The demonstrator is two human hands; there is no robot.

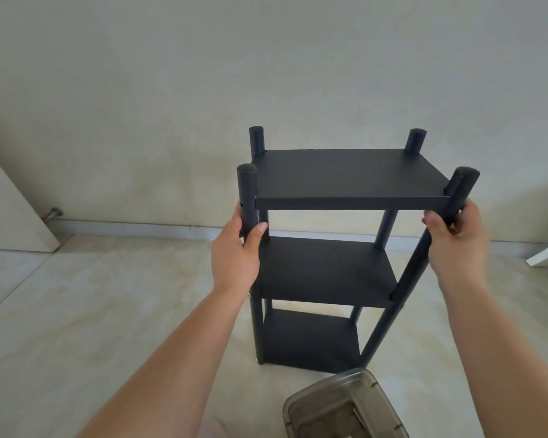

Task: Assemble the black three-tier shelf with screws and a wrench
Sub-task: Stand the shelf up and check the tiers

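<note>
Centre of the frame: black three-tier shelf (345, 178) standing upright on the pale tiled floor (92, 295), all three boards seated between four round posts, top board highest in the picture, bottom board just above the floor. Left hand (236, 251) wrapped round the near-left post (247, 194) just below the top board, thumb curled across the post's front. Right hand (456, 238) gripping the near-right post (456, 197) at the same height, fingers curled round it from the outer side. Both forearms reaching up from the lower edge of the frame. Small silver screw heads visible at the middle board's near corners. Lower centre-right, just in front of the shelf's base: smoky translucent plastic box (345, 406), contents too blurred to name. Far left: white door (10, 210) with a metal doorstop (54, 214) at the skirting. Behind everything, a plain pale wall (266, 74).
</note>
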